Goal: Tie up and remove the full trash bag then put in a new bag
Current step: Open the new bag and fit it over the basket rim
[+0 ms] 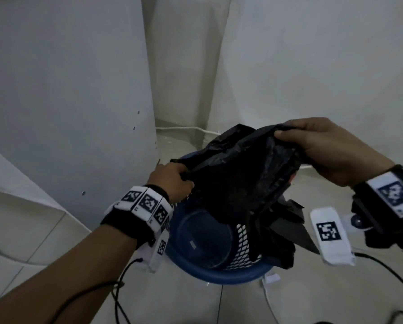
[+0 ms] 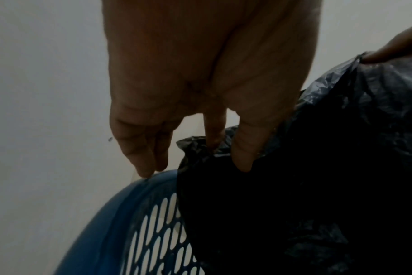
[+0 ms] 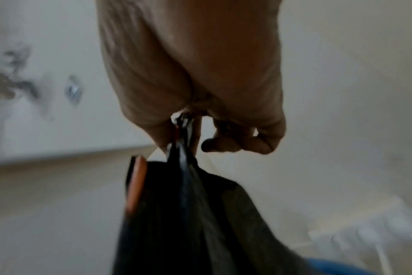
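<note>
A black trash bag (image 1: 242, 169) is stretched above a blue mesh bin (image 1: 221, 274) on the floor. My left hand (image 1: 174, 181) pinches the bag's left edge just over the bin's rim. In the left wrist view the thumb and a finger of the left hand (image 2: 223, 148) nip the crumpled black bag (image 2: 294, 186) beside the blue mesh bin (image 2: 139, 232). My right hand (image 1: 312, 146) grips the bag's upper right edge, held higher. In the right wrist view the right hand (image 3: 183, 134) clamps a gathered strip of the bag (image 3: 188, 214), which hangs down. More black plastic drapes over the bin's right rim.
White panels (image 1: 67, 90) rise close behind and to the left of the bin. A white cable (image 1: 184, 128) runs along the floor at the wall. Black wires (image 1: 394, 274) trail from my wrist devices over the tiled floor. An orange edge (image 3: 136, 186) shows beside the bag.
</note>
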